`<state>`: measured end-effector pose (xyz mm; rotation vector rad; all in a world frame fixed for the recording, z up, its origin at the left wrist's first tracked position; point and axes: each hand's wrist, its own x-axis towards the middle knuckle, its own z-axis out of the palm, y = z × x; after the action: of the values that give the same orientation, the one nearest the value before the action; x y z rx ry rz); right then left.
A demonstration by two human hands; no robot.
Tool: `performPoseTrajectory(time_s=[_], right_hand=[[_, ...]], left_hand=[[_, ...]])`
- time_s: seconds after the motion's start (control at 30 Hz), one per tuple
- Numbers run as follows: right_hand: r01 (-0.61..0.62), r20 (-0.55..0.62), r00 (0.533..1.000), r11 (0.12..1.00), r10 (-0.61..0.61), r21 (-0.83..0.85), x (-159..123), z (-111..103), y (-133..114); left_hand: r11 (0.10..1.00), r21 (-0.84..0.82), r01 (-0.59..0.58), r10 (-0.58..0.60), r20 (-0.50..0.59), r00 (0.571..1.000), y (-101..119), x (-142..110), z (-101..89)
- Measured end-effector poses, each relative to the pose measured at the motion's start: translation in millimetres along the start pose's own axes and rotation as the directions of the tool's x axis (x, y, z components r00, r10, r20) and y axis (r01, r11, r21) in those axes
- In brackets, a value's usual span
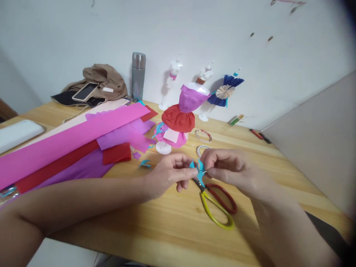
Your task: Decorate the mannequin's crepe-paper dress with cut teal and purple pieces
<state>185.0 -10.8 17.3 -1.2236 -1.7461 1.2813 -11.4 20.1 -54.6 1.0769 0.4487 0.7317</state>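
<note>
Between my two hands is a small piece of blue paper (201, 177), cut with pointed ends. My left hand (174, 172) pinches it from the left between thumb and fingers. From the right, my right hand (232, 167) pinches at its edge, where a thin white strip shows by the thumb tip. Under the paper lie scissors (215, 207) with one red and one yellow handle; their blades are partly hidden by my left hand. A blue paper scrap (145, 164) rests left of my left hand. Just behind my right hand is a roll of white tape (200, 149).
Pink, purple and red paper sheets (69, 144) cover the left side. A mannequin in a purple top and red skirt (179, 118) stands at the back, near another with a blue pleated dress (225, 91). A grey flask (138, 78), brown cloth (107, 79) and phone (85, 91) sit back left.
</note>
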Motion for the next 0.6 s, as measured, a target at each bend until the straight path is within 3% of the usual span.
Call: performPoseTrajectory(time_s=[0.23, 0.47, 0.6], right_hand=[[0.068, -0.029, 0.997, 0.998, -0.068, 0.010, -1, 2, 1], [0.091, -0.130, 0.989, 0.990, -0.077, 0.110, 0, 2, 3], [0.106, -0.147, 0.985, 0.989, -0.090, 0.099, 3, 5, 1]], left_hand=[[1.000, -0.003, -0.030, 0.029, -0.090, 0.996, 12, 1, 5.5], [0.987, -0.161, -0.007, 0.004, -0.021, 1.000, 9, -2, 3.8], [0.988, -0.153, 0.005, 0.000, 0.031, 1.000, 5, -3, 2.7]])
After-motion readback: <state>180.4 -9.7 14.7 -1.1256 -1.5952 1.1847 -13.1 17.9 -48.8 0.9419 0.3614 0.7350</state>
